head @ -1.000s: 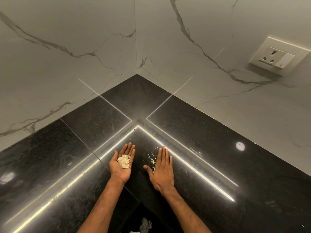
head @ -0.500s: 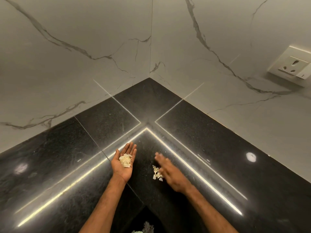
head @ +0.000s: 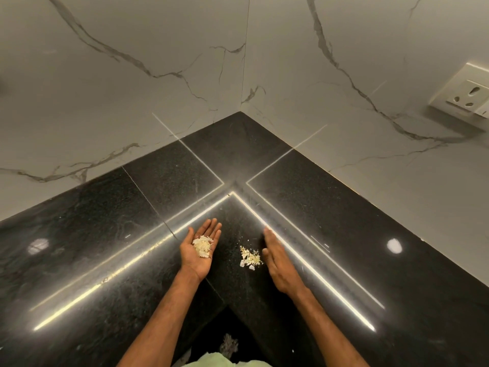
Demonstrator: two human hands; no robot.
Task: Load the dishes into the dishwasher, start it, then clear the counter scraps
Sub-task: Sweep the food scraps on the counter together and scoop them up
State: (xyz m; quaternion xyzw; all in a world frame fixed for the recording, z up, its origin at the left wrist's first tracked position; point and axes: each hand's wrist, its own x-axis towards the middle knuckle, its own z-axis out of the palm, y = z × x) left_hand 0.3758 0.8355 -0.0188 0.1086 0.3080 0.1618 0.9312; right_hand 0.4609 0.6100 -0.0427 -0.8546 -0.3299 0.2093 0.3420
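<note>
My left hand [head: 199,250] lies palm up on the black corner counter [head: 330,213], fingers straight, with a small heap of pale scraps [head: 202,246] resting in the palm. A second little pile of pale scraps [head: 250,256] sits on the counter between my hands. My right hand [head: 276,256] stands on its edge just right of that pile, fingers straight and together, its side against the counter.
Marble-look walls meet in the corner behind the counter. A white wall socket [head: 465,98] sits on the right wall. The counter's inner front edge [head: 225,303] is close to my wrists, with something pale on the dark floor below.
My right hand swept the loose scraps toward me into a tighter pile, then drew back to the pile's right side. My left hand kept its scraps and stayed put.
</note>
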